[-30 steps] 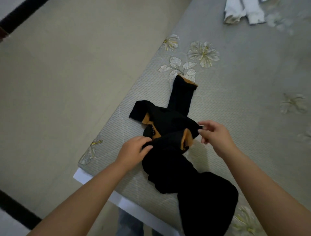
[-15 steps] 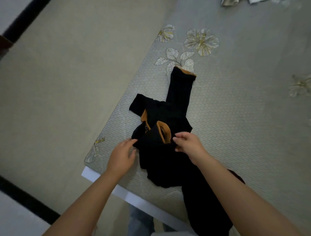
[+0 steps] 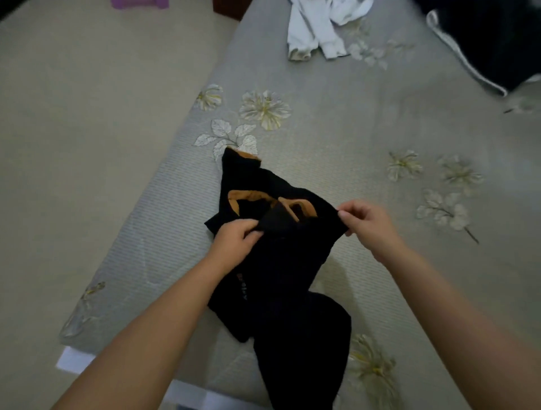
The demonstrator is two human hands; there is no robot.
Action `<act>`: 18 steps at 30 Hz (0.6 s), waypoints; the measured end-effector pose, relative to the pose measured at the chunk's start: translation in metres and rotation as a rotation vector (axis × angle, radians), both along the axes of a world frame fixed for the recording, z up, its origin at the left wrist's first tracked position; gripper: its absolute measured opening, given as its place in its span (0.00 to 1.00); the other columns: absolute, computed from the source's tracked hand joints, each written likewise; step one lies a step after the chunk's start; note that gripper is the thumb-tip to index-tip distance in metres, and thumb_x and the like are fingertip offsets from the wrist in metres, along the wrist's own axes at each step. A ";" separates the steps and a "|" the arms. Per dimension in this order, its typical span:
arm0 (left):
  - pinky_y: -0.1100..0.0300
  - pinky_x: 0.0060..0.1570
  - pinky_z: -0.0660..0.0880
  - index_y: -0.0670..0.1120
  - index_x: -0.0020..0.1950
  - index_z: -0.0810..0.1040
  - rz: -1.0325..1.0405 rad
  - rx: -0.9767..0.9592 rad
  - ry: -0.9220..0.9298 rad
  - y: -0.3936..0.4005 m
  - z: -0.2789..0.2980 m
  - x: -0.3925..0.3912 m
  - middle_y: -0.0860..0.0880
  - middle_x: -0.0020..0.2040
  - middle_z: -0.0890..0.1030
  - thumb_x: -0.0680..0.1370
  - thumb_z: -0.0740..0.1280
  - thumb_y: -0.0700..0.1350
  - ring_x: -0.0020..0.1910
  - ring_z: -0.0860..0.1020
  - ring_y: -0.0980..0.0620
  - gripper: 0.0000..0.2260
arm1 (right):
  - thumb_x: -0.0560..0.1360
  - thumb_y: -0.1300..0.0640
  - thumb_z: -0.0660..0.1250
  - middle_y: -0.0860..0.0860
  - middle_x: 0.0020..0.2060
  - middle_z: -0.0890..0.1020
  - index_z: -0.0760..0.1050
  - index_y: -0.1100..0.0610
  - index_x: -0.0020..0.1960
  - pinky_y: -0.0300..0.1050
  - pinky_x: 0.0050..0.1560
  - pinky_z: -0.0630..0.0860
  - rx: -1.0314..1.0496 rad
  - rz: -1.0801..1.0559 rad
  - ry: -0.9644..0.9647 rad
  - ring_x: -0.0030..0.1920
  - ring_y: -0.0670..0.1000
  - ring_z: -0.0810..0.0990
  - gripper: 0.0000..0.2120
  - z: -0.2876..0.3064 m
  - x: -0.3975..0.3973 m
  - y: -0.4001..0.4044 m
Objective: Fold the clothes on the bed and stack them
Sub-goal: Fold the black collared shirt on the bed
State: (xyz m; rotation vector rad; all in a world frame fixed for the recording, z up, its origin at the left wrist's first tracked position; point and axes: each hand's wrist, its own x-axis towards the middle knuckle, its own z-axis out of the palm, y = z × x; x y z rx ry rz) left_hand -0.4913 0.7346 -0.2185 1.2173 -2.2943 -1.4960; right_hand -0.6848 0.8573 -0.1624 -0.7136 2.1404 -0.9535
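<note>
Pinching black cloth at both sides, the two hands hold the upper part of a black garment over the bed. Left hand sits at about 9 o'clock of the garment's collar area, thumb and fingers curled on a fold of black fabric. Right hand, at 3 o'clock, pinches the garment's edge between thumb and forefinger, the other fingers curled. Between the hands the cloth is raised a little, and an orange lining shows in two openings just beyond them. One sleeve points toward 12 o'clock, its orange-lined cuff lying on a leaf pattern of the bedcover. From the hands the garment's lower part runs toward 6 o'clock and off the bed's near edge.

White clothes lie crumpled at 12 o'clock, well apart from the black garment. At 2 o'clock, in the far corner, lies a dark garment with a white edge. Beige floor fills the 9 o'clock side, with a purple thing at its far edge, too cropped to identify.
</note>
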 end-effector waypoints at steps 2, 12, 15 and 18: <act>0.61 0.44 0.68 0.37 0.55 0.78 0.318 -0.036 0.038 -0.011 0.006 0.013 0.40 0.49 0.79 0.78 0.61 0.38 0.49 0.76 0.45 0.09 | 0.76 0.67 0.59 0.53 0.28 0.73 0.72 0.54 0.33 0.42 0.33 0.67 0.074 -0.186 0.017 0.28 0.49 0.70 0.15 -0.019 -0.017 0.014; 0.48 0.59 0.67 0.38 0.70 0.60 0.299 -0.113 -0.698 -0.017 0.005 0.064 0.37 0.65 0.67 0.78 0.61 0.45 0.63 0.67 0.38 0.24 | 0.78 0.50 0.59 0.61 0.67 0.67 0.58 0.62 0.71 0.50 0.63 0.65 0.179 -0.482 -0.062 0.65 0.60 0.67 0.27 -0.067 -0.006 0.009; 0.51 0.60 0.66 0.42 0.71 0.61 0.041 -0.215 -0.641 -0.006 -0.007 0.030 0.41 0.67 0.67 0.78 0.60 0.48 0.65 0.66 0.42 0.23 | 0.74 0.51 0.66 0.62 0.69 0.64 0.54 0.63 0.72 0.54 0.68 0.63 0.256 -0.460 -0.036 0.68 0.60 0.64 0.34 -0.090 0.022 0.029; 0.53 0.61 0.66 0.40 0.70 0.63 -0.044 -0.269 -0.564 -0.008 -0.020 0.002 0.42 0.67 0.68 0.80 0.58 0.47 0.66 0.66 0.43 0.20 | 0.71 0.51 0.70 0.60 0.71 0.62 0.49 0.61 0.74 0.53 0.69 0.62 0.262 -0.531 -0.095 0.70 0.59 0.62 0.42 -0.111 0.045 0.048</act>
